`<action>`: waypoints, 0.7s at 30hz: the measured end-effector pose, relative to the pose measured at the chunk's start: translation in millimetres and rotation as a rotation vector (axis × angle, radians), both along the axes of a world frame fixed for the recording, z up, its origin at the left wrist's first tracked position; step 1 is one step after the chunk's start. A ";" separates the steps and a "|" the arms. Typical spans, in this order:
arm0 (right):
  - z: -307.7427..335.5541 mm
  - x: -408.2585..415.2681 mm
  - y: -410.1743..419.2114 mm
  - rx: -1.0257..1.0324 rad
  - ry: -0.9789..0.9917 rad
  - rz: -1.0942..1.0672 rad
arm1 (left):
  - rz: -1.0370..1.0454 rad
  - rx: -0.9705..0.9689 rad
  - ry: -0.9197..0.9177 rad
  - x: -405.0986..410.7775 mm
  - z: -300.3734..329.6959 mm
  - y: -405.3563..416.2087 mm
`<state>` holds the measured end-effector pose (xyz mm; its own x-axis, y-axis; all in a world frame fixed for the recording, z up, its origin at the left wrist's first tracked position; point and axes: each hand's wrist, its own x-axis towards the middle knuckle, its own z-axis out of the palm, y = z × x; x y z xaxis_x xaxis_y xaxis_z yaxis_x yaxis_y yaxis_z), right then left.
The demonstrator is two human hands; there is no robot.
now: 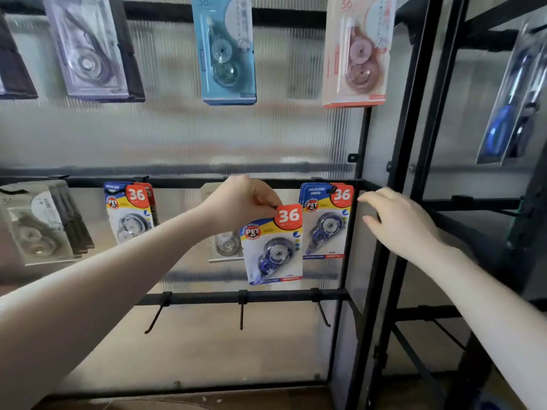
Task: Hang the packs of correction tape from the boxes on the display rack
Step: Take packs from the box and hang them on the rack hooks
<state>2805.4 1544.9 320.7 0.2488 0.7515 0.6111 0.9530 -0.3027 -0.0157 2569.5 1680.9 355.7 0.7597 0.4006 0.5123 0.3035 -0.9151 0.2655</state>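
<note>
Left hand (239, 199) pinches a glossy blister pack (273, 244) by its top corner, held between two hooks on the middle rail (177, 182). Risk imo: the thin card's hole misses the slim black peg, or the pack slips and drops. Right hand (396, 220) hovers loose, fingers spread, holding nothing, beside the hung packs (325, 220).

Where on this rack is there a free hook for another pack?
The bottom rail has three bare hooks, below the pack that the left hand pinches. The middle rail is crowded, with packs hanging all along it. The right hand rests open by the rack's post.
</note>
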 end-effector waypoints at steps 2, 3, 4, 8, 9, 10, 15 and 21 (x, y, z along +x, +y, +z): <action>-5.0 2.8 -11.1 -0.012 -0.005 -0.044 | -0.002 0.007 -0.012 17.5 8.5 -6.1; -7.4 4.5 -16.4 -0.015 -0.004 -0.062 | -0.001 0.016 -0.023 26.3 12.2 -8.6; -9.7 6.9 -21.3 -0.018 -0.002 -0.077 | -0.001 0.029 -0.033 35.0 15.6 -10.9; -17.2 15.4 -38.3 -0.040 0.022 -0.119 | 0.001 0.057 -0.061 67.0 25.2 -16.8; -18.8 17.1 -41.5 -0.045 0.030 -0.123 | 0.005 0.055 -0.068 74.3 26.7 -18.0; -20.3 18.8 -44.4 -0.050 0.034 -0.126 | 0.010 0.048 -0.076 81.3 27.5 -18.9; -24.6 25.4 -52.3 -0.061 0.045 -0.123 | 0.037 0.031 -0.079 111.2 25.8 -18.7; -24.3 27.5 -53.6 -0.073 0.029 -0.080 | 0.049 -0.049 -0.083 120.7 13.5 -4.3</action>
